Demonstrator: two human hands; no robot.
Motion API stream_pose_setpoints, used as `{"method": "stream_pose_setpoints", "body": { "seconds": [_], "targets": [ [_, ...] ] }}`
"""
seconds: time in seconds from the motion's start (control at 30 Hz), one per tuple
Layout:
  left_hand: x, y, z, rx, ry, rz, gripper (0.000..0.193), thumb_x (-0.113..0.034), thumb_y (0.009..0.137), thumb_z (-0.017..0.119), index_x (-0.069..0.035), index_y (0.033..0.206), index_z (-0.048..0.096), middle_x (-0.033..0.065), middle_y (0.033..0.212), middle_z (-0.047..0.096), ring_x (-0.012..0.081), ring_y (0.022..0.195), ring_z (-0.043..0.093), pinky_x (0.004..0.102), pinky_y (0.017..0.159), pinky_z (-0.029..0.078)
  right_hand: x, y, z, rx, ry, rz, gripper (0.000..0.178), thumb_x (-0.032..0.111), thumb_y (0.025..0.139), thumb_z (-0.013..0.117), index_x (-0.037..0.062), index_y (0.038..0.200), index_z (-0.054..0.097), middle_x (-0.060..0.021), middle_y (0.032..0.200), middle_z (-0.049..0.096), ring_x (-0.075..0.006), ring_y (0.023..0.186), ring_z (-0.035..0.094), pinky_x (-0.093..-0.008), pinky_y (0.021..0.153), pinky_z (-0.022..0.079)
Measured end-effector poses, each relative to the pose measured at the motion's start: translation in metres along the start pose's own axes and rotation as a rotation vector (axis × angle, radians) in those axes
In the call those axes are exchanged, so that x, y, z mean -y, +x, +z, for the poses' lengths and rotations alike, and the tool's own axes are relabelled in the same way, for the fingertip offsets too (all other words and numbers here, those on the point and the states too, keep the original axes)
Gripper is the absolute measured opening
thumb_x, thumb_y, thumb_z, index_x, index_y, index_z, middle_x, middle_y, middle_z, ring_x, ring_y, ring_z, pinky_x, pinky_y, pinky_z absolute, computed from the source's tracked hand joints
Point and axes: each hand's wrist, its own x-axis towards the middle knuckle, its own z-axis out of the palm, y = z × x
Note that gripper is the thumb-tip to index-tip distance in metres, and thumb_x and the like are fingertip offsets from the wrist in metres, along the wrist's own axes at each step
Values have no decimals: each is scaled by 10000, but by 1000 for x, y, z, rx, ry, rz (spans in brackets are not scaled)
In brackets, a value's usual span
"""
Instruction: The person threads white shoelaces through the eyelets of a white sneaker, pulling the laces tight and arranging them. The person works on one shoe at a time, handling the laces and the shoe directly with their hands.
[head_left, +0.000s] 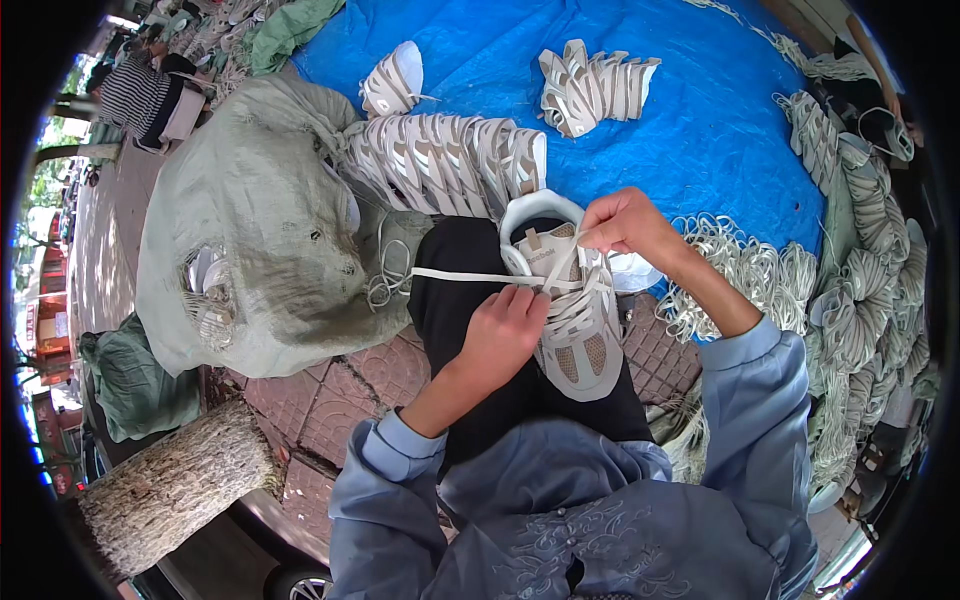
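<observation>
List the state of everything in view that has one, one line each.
Left hand: fingers curled at the lacing
Right hand: pinching the lace
Lace: partly threaded, one end loose leftward
Sneaker: on the lap, toe toward the person
Grey sack: bulging, torn
Blue tarp: spread, wrinkled
White cords: loosely heaped

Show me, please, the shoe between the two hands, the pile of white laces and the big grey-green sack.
Shoe (582,322): head view, on its laced front.
Pile of white laces (768,284): head view, on its middle loops.
Grey-green sack (262,225): head view, on its bulging side.
</observation>
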Motion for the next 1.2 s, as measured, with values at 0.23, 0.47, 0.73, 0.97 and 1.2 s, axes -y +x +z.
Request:
{"method": "stream_pose_setpoints", "body": {
  "seconds": [0.23,0.47,0.73,0.97,1.2],
  "targets": [
    [3,17,0,188,5,-52,108,-71,693,593,-4,765,549,91,645,515,206,541,551,308,485,458,-11,-1,8,55,-73,-29,71,91,659,661,30,657,627,16,534,514,-29,460,418,-187,396,288],
    [30,24,-22,610,-1275,-736,86,-93,737,588,-14,769,602,39,653,552,109,551,518,259,548,426,0,-7,24,30,-215,-116,62,74,647,657,20,654,627,16,544,533,-28,503,430,-206,442,321],
    [18,13,-18,228,-619,-175,63,-32,735,596,-29,795,578,11,718,550,93,671,524,250,602,423,-10,-4,24,13,-312,-152,69,59,631,658,8,649,615,9,538,526,-37,531,453,-225,471,354],
    [35,20,-22,528,-1190,-582,54,-19,770,559,-12,822,543,-11,718,551,55,649,492,209,589,411,-4,-7,20,25,-217,-103,76,70,631,654,9,626,610,13,535,516,-42,505,433,-212,451,324],
    [15,7,-9,183,-714,-460,110,16,740,562,-19,831,511,75,746,572,161,665,580,263,600,453,-24,-13,-6,26,104,-4,83,66,608,647,1,610,595,9,509,474,-54,453,393,-203,418,270]
  ]
}}
